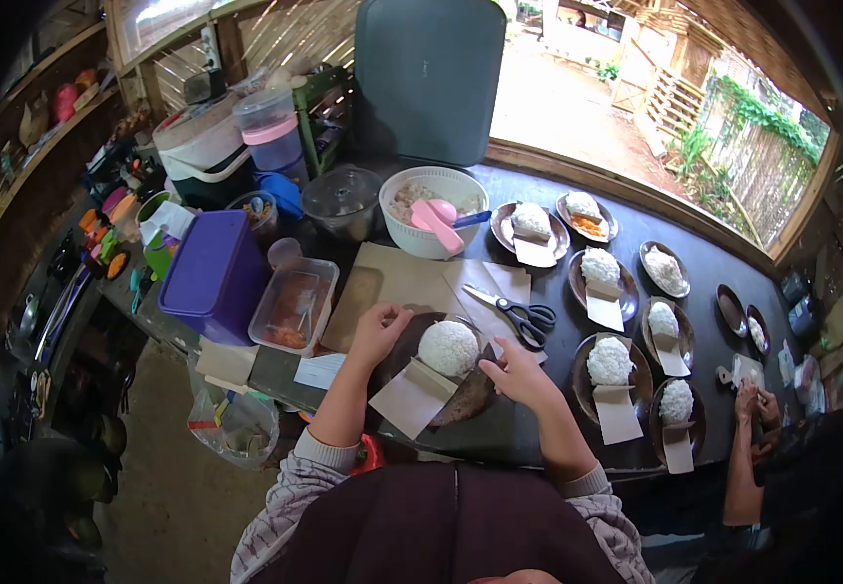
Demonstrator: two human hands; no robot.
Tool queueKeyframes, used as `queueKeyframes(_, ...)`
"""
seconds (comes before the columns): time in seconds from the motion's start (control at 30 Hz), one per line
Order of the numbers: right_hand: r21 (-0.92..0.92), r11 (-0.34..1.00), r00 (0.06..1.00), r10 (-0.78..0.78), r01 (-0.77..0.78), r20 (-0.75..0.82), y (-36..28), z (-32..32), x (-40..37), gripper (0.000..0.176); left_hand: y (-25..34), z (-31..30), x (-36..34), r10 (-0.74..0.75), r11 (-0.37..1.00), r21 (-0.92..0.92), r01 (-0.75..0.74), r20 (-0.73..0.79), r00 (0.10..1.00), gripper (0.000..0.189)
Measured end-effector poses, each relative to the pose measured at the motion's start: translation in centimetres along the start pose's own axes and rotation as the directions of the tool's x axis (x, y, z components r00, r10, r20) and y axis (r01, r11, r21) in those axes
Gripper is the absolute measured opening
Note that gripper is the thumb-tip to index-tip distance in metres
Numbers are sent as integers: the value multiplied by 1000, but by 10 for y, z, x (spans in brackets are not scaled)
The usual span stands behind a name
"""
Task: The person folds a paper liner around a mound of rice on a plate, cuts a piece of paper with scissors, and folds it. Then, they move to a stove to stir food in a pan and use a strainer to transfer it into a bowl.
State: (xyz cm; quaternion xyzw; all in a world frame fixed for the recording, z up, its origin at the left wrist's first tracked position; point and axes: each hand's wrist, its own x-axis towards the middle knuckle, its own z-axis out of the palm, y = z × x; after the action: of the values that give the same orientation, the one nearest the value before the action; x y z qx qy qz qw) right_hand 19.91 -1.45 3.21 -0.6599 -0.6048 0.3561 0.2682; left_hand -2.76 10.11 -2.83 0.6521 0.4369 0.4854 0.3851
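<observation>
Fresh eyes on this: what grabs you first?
Probably the white rice mound on the dark plate, between the left hand and the right hand. Next, the rice-topped plates clustered to the right, then the bulky purple container at the left.

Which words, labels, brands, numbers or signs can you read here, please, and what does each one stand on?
None can be read.
Dark upright panel at the back of the table: one small, pale mark, too small to read.
White paper slip below the clear tub: any print is too blurred to make out.
</observation>
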Motion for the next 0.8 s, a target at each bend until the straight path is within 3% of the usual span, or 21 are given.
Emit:
queueKeyframes(0.03,3,1000,1000,13,-13,-6,4,2,-2,52,-1,1,0,-3,1000,-4,4,14,1000,17)
queueKeyframes(0.1,71,997,1000,-28,29,-10,13,5,-3,55,-2,0,0,-101,967,-226,122,102,990,17)
queueKeyframes(0.23,103,993,998,53,-50,-22,13,8,-10,55,-3,1,0,-189,928,-304,216,116,975,16)
queueKeyframes(0.3,198,966,986,159,-164,43,15,10,-14,54,-5,2,0,-202,908,-349,233,123,972,16)
queueKeyframes(0.43,361,921,988,118,-148,103,13,20,-19,51,-12,-1,1,-263,867,-386,315,182,948,16)
queueKeyframes(0.5,294,954,998,55,-58,17,29,30,-11,46,-12,-1,1,-268,865,-385,323,192,944,16)
queueKeyframes(0.63,363,931,999,41,-29,-27,49,38,-6,44,-3,-2,0,-295,862,-367,350,198,935,15)
queueKeyframes(0.7,200,957,967,-173,211,-188,58,41,-3,49,-3,0,0,-276,853,-404,332,191,942,14)
queueKeyframes(0.73,201,957,966,-172,210,-192,53,37,-6,49,-2,1,0,-259,841,-440,314,183,948,14)
queueKeyframes(0.8,532,845,998,65,-58,5,36,26,-18,56,5,3,-1,-290,840,-435,326,148,945,14)
